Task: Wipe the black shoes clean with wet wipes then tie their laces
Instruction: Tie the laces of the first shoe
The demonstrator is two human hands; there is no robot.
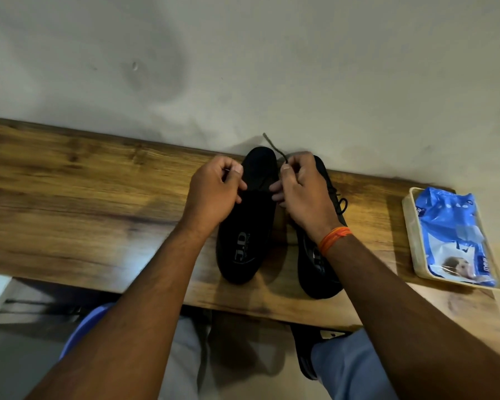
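Note:
Two black shoes stand side by side on the wooden table point(84, 197), toes toward the wall. Above the left shoe point(244, 226) my left hand point(214, 194) pinches a thin lace end between thumb and forefinger. My right hand point(303, 192) pinches the other lace end point(273, 147), which sticks up toward the wall. The right shoe point(318, 269) is partly hidden under my right wrist; a tied bow point(341, 204) shows on its far side.
A blue pack of wet wipes point(451, 235) lies in a shallow cream tray point(409, 226) at the table's right end. The wall point(243, 67) runs right behind the shoes. My knees show below the table's near edge.

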